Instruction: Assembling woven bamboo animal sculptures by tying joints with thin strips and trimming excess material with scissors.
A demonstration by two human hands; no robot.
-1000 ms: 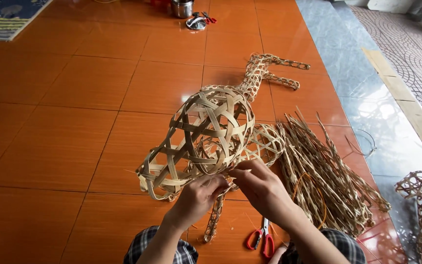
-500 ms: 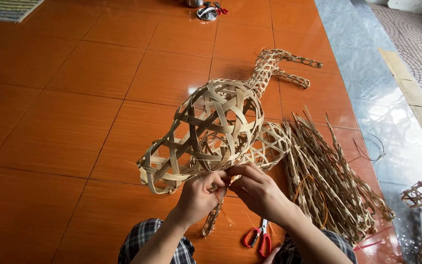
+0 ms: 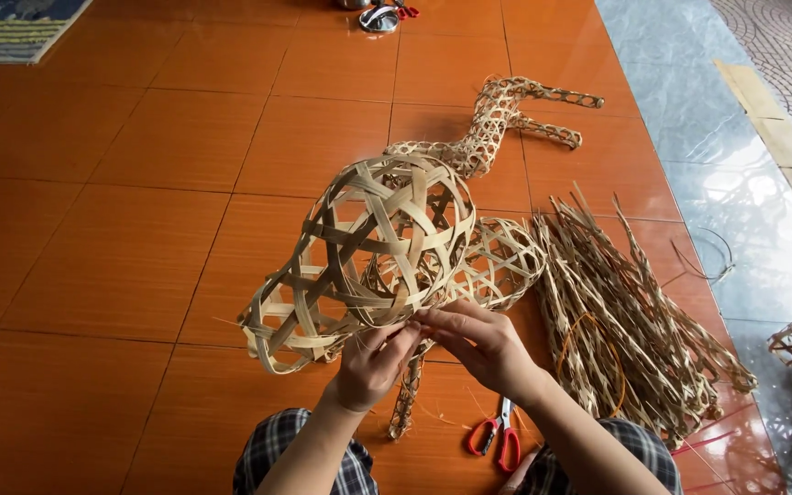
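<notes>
1. As it rests on the orange tiled floor, the open-weave bamboo-strip basket form meets both hands at its near edge.
2. The left hand and right hand pinch its strips with narrowed fingers.
3. Red-handled scissors lie beside a pile of woven bamboo pieces.

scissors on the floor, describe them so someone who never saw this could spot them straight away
Start at the orange tiled floor and find the person's right hand at the big open-weave bamboo shell. Just below that hand's wrist lie the scissors, blades pointing up toward it. Their red loop handles set them apart from the pale bamboo strips to their right.
</notes>
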